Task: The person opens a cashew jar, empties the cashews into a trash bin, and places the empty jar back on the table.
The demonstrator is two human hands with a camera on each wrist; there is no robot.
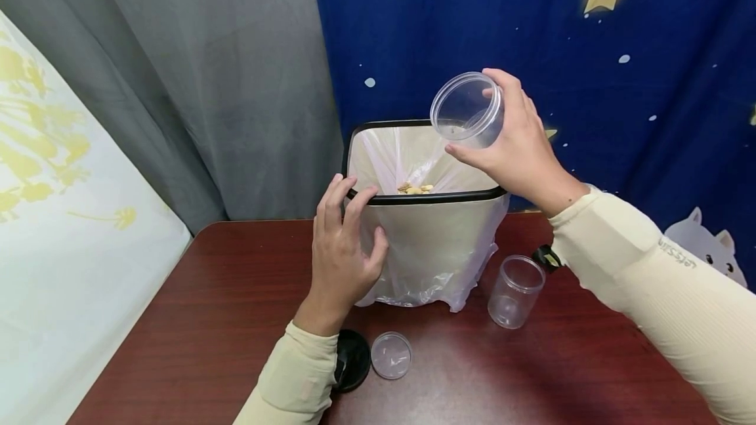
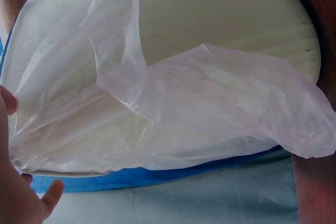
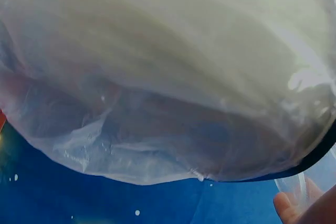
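My right hand (image 1: 522, 140) grips a clear plastic jar (image 1: 469, 110) around its side, tilted with its open mouth over the right part of a trash bin (image 1: 434, 241). The jar looks empty inside. Down in the bin, on the white plastic liner (image 1: 384, 156), lie several pale yellowish pieces (image 1: 415, 189). My left hand (image 1: 342, 244) touches the bin's black rim (image 1: 437, 199) at the front left corner, fingers spread and fairly straight, thumb held off the bin's wall. The left wrist view shows the liner's loose skirt (image 2: 220, 98) hanging outside the bin.
A second clear jar (image 1: 516, 294) stands uncapped right of the bin. Near my left wrist lie a black round lid (image 1: 352, 361) and a clear round lid (image 1: 391, 355) on the brown table (image 1: 248, 274). Behind hang grey and blue curtains (image 1: 401, 31).
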